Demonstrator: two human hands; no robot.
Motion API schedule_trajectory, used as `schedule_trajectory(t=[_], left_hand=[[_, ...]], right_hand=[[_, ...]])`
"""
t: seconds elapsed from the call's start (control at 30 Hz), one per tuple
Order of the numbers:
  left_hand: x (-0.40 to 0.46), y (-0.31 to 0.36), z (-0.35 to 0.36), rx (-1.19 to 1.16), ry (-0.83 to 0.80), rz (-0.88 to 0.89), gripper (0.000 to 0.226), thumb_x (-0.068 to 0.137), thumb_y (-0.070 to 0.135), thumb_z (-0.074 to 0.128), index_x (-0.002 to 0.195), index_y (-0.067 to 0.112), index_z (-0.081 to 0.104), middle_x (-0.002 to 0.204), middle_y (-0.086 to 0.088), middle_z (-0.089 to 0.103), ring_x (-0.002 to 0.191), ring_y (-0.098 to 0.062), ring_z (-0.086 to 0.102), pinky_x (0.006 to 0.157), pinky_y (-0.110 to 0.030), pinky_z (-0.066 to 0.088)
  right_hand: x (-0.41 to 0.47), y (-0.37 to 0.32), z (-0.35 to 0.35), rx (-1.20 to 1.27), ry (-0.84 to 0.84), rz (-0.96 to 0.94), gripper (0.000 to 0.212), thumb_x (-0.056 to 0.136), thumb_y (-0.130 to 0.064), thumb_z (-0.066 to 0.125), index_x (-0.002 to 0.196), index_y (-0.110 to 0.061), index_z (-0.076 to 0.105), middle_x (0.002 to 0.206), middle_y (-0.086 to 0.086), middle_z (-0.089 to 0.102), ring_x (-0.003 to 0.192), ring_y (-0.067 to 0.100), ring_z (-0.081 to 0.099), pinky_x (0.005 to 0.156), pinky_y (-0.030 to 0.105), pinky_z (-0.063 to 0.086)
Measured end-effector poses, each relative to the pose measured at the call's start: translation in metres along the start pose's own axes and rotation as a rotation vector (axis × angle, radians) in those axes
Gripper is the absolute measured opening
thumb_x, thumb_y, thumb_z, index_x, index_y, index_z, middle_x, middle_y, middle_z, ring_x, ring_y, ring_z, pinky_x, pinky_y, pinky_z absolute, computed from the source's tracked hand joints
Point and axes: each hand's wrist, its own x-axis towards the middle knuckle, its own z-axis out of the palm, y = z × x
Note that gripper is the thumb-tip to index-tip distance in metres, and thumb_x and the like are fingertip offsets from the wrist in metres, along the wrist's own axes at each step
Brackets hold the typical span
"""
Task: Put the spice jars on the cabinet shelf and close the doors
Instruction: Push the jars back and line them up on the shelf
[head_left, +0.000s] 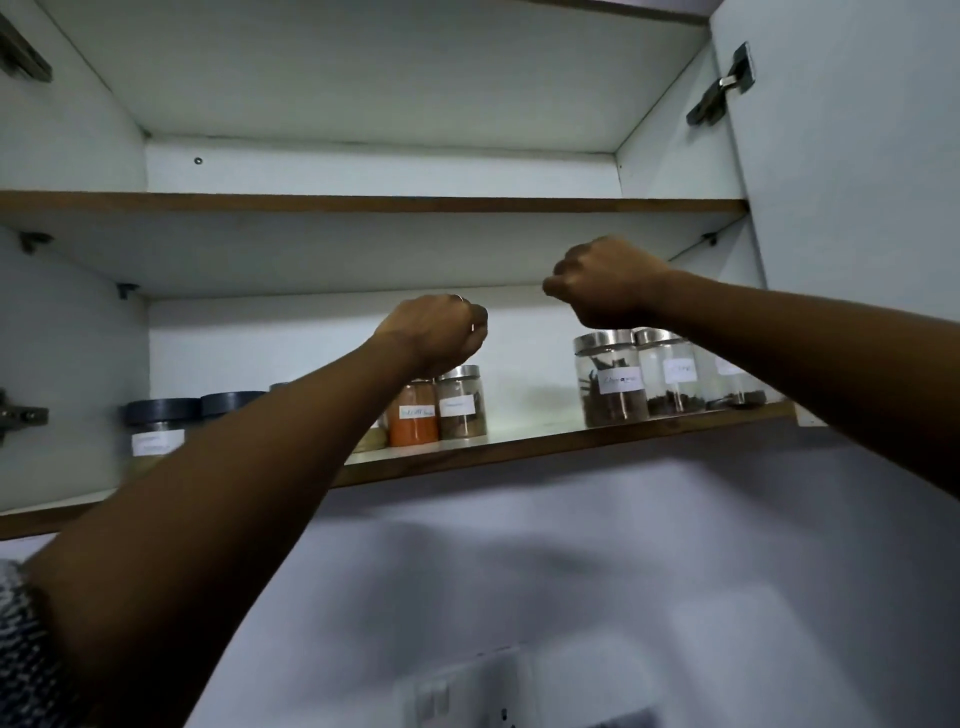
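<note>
Below both curled, empty hands (519, 306), spice jars (462, 402) line the lower shelf (519, 447).

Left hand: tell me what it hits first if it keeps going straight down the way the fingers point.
Probably the silver lid of the orange spice jar, right beneath the left hand. Depth is unclear, so contact is uncertain.

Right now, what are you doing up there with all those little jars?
A person is reaching up into an open kitchen cabinet. The left hand is over the orange spice jar and the brown one beside it; the right hand is curled just above a silver-lidded jar. Neither hand clearly grips a jar. Several jars already stand on the lower shelf, and the right door is open.
</note>
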Motion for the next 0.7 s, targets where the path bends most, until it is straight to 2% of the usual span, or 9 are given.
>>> schedule_trajectory(t=[0.17, 0.23, 0.33, 0.4, 0.47, 0.6, 0.7], left_hand=[[0.025, 0.032, 0.003, -0.002, -0.036, -0.003, 0.034, 0.098, 0.029, 0.036, 0.117, 0.015, 0.061, 0.122, -0.005, 0.062, 0.106, -0.026, 0.060, 0.086, -0.042, 0.050], [0.041, 0.047, 0.011, -0.017, -0.041, -0.010, 0.034, 0.099, 0.030, 0.036, 0.119, 0.017, 0.059, 0.124, -0.005, 0.061, 0.108, -0.025, 0.059, 0.087, -0.041, 0.050], [0.067, 0.073, 0.024, -0.053, -0.036, -0.034, 0.036, 0.100, 0.032, 0.035, 0.127, 0.017, 0.053, 0.133, -0.006, 0.056, 0.118, -0.024, 0.055, 0.104, -0.043, 0.040], [0.087, 0.093, 0.033, -0.062, -0.018, -0.045, 0.039, 0.101, 0.031, 0.033, 0.133, 0.015, 0.048, 0.138, -0.009, 0.053, 0.126, -0.023, 0.051, 0.118, -0.042, 0.017], [0.103, 0.109, 0.040, -0.103, -0.006, -0.074, 0.041, 0.102, 0.031, 0.031, 0.137, 0.013, 0.044, 0.141, -0.009, 0.050, 0.130, -0.021, 0.047, 0.120, -0.042, 0.001], [0.125, 0.133, 0.049, -0.143, -0.061, -0.097, 0.041, 0.103, 0.027, 0.030, 0.139, 0.012, 0.042, 0.141, -0.009, 0.050, 0.133, -0.021, 0.044, 0.118, -0.043, -0.004], [0.131, 0.143, 0.055, -0.114, -0.100, -0.086, 0.038, 0.103, 0.022, 0.030, 0.136, 0.012, 0.048, 0.138, -0.007, 0.054, 0.130, -0.023, 0.047, 0.118, -0.044, -0.002]], right_hand=[[-0.033, 0.035, 0.026, 0.090, 0.068, 0.125, 0.019, 0.080, 0.001, 0.043, 0.069, -0.014, 0.040, 0.060, 0.002, 0.043, 0.054, 0.023, 0.043, 0.045, 0.022, 0.022], [-0.045, 0.047, 0.044, 0.136, 0.057, 0.150, 0.018, 0.081, -0.001, 0.043, 0.071, -0.015, 0.040, 0.063, 0.003, 0.047, 0.057, 0.022, 0.045, 0.047, 0.024, 0.027], [-0.058, 0.065, 0.072, 0.331, 0.000, 0.273, 0.012, 0.084, -0.007, 0.047, 0.077, -0.015, 0.053, 0.082, 0.008, 0.063, 0.068, 0.022, 0.051, 0.059, 0.029, 0.041], [-0.068, 0.079, 0.089, 0.488, -0.066, 0.359, 0.015, 0.083, -0.009, 0.051, 0.092, -0.013, 0.063, 0.102, 0.009, 0.067, 0.086, 0.024, 0.058, 0.072, 0.031, 0.046], [-0.076, 0.087, 0.104, 0.591, -0.138, 0.386, 0.029, 0.083, -0.009, 0.052, 0.109, -0.012, 0.064, 0.118, 0.009, 0.064, 0.106, 0.026, 0.058, 0.085, 0.035, 0.047], [-0.087, 0.092, 0.126, 0.721, -0.232, 0.350, 0.043, 0.086, -0.011, 0.053, 0.129, -0.011, 0.054, 0.136, 0.010, 0.053, 0.122, 0.025, 0.051, 0.100, 0.035, 0.041], [-0.090, 0.089, 0.137, 0.776, -0.202, 0.344, 0.037, 0.087, -0.013, 0.053, 0.124, -0.010, 0.058, 0.132, 0.011, 0.056, 0.117, 0.026, 0.053, 0.098, 0.036, 0.042]])
